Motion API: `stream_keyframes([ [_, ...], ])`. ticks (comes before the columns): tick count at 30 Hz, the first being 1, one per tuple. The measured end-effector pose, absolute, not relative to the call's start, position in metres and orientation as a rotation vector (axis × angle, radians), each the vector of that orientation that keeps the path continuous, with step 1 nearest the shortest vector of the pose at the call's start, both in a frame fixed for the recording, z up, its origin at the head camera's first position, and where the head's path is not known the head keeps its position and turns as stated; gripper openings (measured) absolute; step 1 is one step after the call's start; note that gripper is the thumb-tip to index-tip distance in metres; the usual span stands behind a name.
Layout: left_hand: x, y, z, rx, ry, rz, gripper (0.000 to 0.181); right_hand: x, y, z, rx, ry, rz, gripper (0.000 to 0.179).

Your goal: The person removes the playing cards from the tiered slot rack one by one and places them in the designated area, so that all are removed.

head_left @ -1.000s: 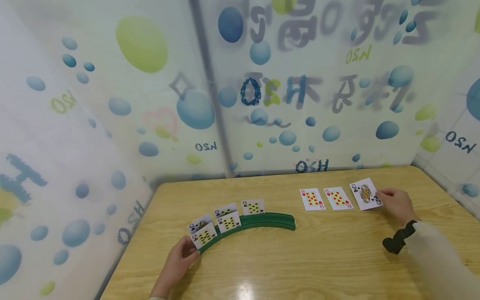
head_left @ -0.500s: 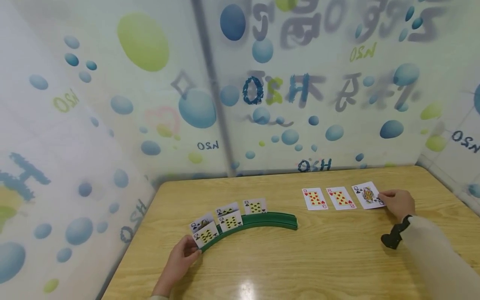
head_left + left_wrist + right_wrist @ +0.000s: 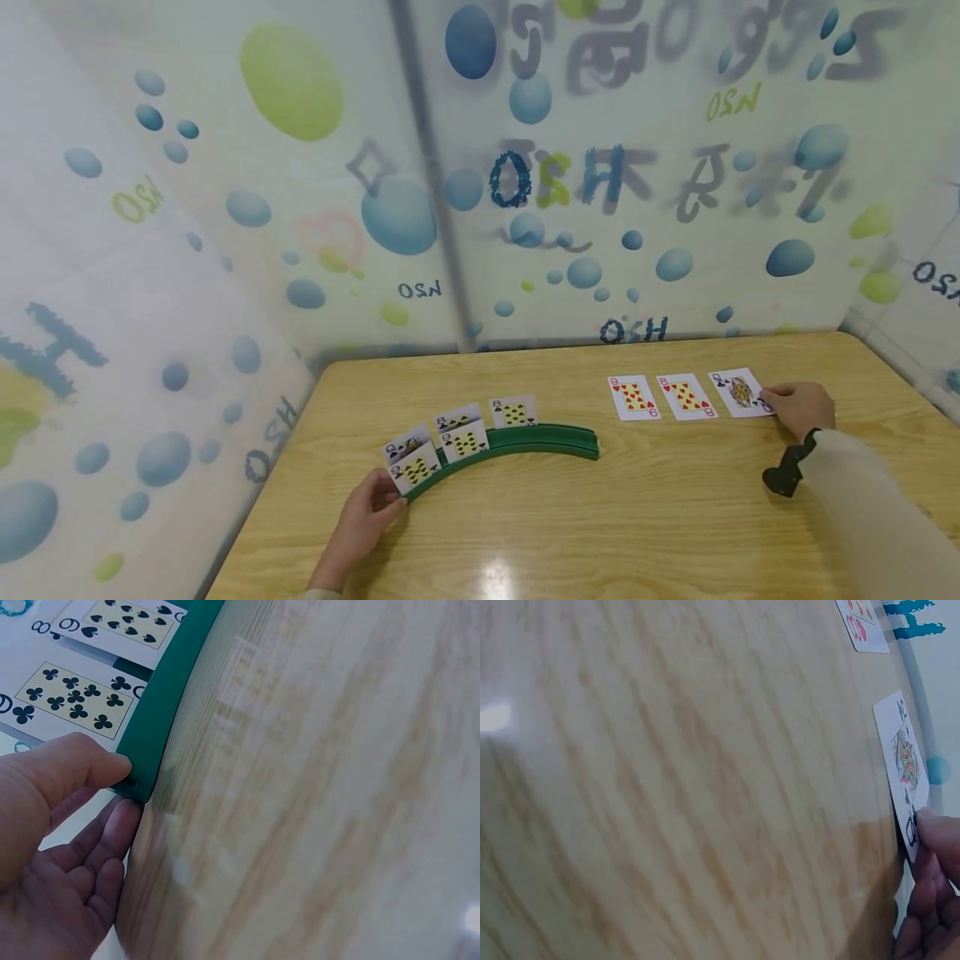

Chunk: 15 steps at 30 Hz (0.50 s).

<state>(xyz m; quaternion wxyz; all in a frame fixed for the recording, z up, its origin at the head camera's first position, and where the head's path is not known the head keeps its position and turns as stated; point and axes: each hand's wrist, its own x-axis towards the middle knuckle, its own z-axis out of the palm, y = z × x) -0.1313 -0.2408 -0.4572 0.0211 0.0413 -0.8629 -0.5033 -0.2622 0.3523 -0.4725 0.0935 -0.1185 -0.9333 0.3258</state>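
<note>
At the back right, my right hand [image 3: 802,410] pinches the right edge of a queen of clubs [image 3: 738,392] between thumb and fingers. In the right wrist view that edge seems slightly lifted from the table. Two hearts cards, a nine [image 3: 633,397] and an eight [image 3: 686,397], lie face up left of the queen. My left hand [image 3: 363,521] grips the left end of a curved green card holder [image 3: 558,437], thumb on top. A nine of clubs [image 3: 75,701] leans in its front row, with a spades card [image 3: 127,622] beside it. Cards behind are partly hidden.
The wooden table [image 3: 600,525] ends against a patterned wall [image 3: 637,208] at the back. Another such wall [image 3: 150,275] closes off the left side. An eight card [image 3: 514,412] stands near the holder's middle; its right part bears no cards.
My right hand has lowered the queen from a tilt to nearly flat beside the hearts cards. My left hand keeps its grip on the card holder. The head view has shifted slightly.
</note>
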Motion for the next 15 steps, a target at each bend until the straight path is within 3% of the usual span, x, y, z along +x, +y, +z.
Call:
stream_keyframes([
  [15,-0.1331,-0.2430,-0.4609,0.126,-2.674,-1.571,0.023,-0.2649,0.3432,-0.4761,-0.452,-2.755,0.955,0.032],
])
